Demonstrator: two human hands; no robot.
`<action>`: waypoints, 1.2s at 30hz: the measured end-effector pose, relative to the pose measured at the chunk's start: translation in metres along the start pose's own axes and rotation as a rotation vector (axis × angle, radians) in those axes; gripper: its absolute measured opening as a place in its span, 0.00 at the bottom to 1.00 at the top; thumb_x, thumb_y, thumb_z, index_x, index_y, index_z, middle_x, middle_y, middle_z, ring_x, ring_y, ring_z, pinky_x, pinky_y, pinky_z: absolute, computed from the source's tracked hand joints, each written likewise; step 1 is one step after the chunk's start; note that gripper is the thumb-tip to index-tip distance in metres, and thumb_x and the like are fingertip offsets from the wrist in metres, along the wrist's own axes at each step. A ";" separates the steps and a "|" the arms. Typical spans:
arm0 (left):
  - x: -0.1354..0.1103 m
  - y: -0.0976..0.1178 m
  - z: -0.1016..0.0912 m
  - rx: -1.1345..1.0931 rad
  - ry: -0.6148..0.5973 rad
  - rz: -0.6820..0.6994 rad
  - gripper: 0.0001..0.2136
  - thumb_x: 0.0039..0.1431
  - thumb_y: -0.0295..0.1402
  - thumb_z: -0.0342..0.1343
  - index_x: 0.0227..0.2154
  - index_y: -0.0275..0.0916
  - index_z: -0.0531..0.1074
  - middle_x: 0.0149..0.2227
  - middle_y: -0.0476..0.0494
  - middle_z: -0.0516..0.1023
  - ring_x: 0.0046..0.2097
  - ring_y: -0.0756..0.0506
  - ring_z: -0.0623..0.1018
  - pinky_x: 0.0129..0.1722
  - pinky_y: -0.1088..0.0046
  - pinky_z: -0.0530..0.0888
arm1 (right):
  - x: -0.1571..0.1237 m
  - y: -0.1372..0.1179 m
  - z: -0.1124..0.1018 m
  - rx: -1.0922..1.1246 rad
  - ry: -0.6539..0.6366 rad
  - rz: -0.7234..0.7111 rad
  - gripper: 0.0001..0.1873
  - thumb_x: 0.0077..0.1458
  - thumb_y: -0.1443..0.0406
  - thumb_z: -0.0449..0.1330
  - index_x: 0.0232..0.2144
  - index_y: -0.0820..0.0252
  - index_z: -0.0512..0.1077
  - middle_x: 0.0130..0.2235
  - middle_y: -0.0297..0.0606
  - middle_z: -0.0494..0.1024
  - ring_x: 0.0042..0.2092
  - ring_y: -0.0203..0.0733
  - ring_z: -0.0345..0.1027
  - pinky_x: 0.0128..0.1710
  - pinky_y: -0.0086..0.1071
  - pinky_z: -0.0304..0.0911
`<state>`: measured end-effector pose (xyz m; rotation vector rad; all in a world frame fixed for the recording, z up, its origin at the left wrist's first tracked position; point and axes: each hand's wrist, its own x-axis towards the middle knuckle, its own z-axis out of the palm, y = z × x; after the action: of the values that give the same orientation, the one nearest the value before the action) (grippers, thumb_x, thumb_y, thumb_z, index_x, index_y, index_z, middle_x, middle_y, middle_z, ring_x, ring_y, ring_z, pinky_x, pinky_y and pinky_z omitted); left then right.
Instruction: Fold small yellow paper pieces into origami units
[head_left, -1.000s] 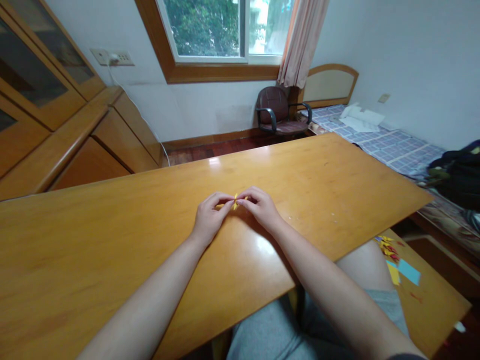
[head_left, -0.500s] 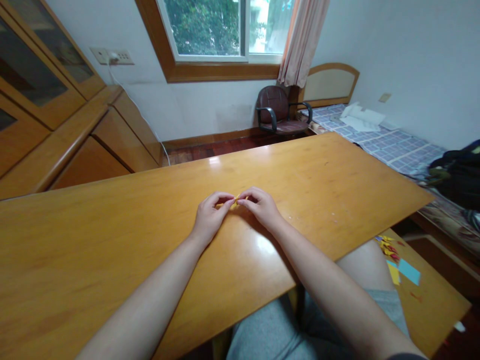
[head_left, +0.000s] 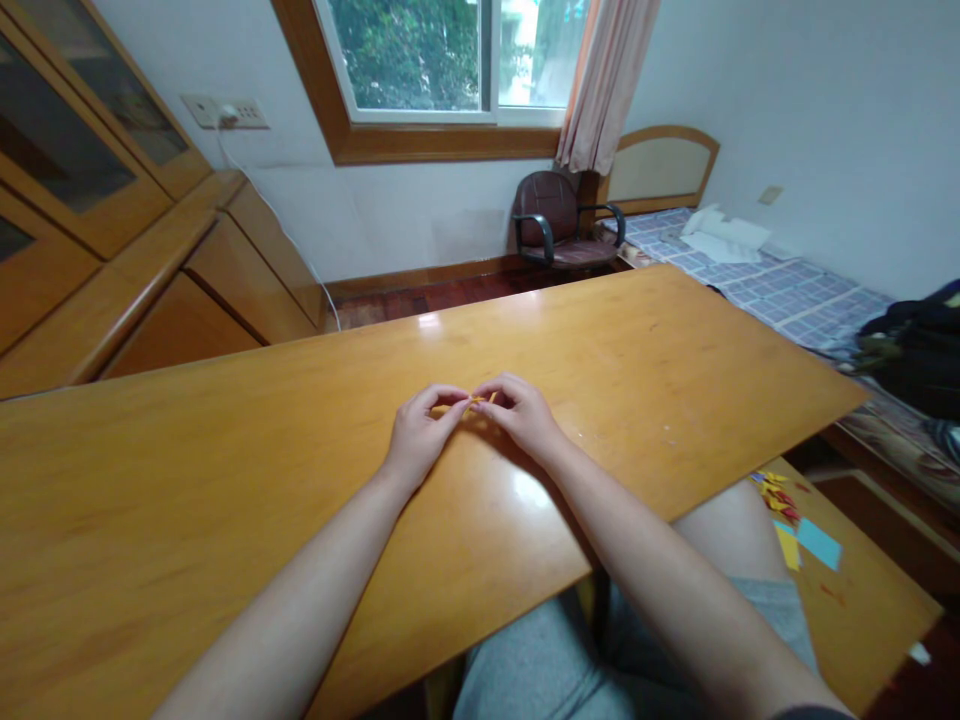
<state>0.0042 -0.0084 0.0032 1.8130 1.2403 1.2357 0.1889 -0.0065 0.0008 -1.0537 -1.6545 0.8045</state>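
My left hand [head_left: 420,432] and my right hand [head_left: 525,415] rest side by side on the wooden table [head_left: 225,450], fingertips meeting. Between them both hands pinch a tiny folded piece of yellow paper [head_left: 472,403], pressed low against the tabletop. Most of the paper is hidden by my fingers.
A low wooden stool [head_left: 862,600] at my right knee carries blue and yellow paper squares [head_left: 806,540] and several small folded scraps. A brown office chair [head_left: 555,225] stands under the window. A bed [head_left: 787,290] runs along the right wall, wooden cabinets [head_left: 112,250] along the left.
The yellow paper stood up a little between my fingertips a second ago; now it lies flatter, pressed down. My hands have stayed in place.
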 end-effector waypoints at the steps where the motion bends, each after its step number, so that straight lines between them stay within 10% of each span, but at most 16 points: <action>1: 0.000 0.001 0.000 -0.006 0.000 -0.001 0.10 0.58 0.41 0.61 0.34 0.40 0.78 0.36 0.45 0.82 0.40 0.45 0.80 0.44 0.68 0.75 | 0.000 0.000 0.000 -0.008 0.005 -0.003 0.07 0.54 0.61 0.67 0.35 0.58 0.78 0.33 0.34 0.76 0.30 0.33 0.64 0.31 0.28 0.61; 36: -0.001 0.006 0.000 0.042 0.049 0.041 0.09 0.59 0.41 0.60 0.35 0.41 0.77 0.36 0.46 0.80 0.40 0.46 0.79 0.43 0.69 0.74 | -0.004 -0.002 0.001 -0.156 0.100 -0.172 0.06 0.58 0.61 0.65 0.31 0.57 0.78 0.32 0.37 0.77 0.32 0.36 0.69 0.33 0.31 0.64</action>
<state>0.0059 -0.0117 0.0078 1.8566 1.2715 1.2927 0.1879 -0.0104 0.0004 -1.0242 -1.7162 0.5093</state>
